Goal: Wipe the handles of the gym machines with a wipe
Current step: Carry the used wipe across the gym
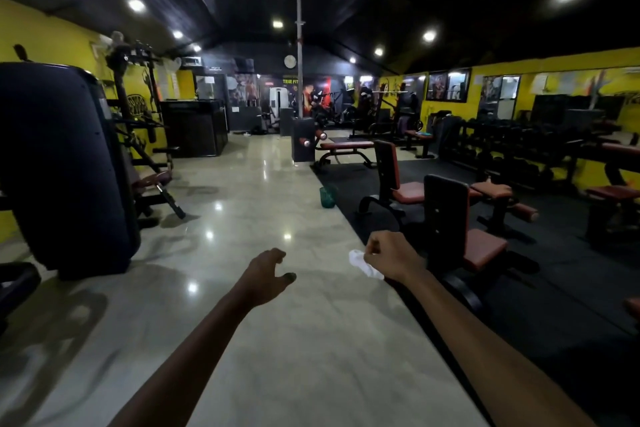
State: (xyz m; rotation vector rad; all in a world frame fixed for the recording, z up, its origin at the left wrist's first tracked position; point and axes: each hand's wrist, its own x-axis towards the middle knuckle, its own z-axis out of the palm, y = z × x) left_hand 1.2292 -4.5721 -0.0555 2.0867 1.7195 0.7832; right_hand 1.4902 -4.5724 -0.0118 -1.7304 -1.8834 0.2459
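Right hand (391, 255) grips a white wipe (363, 263); left hand (268, 272) hangs loosely curled.

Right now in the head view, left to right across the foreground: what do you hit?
Big dark machine shroud → left hand, fingers loosely curled, holding nothing → white wipe → right hand gripping it → nearest red-seated chair.

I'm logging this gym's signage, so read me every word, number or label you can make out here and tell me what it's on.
"TRUE FIT": yellow letters on the dark sign on the far wall; it may run on behind the pole.
Wall clock: numerals too small to read.
Posters and papers on the yellow walls: too blurred to read.
White wipe in the right hand: no print visible.
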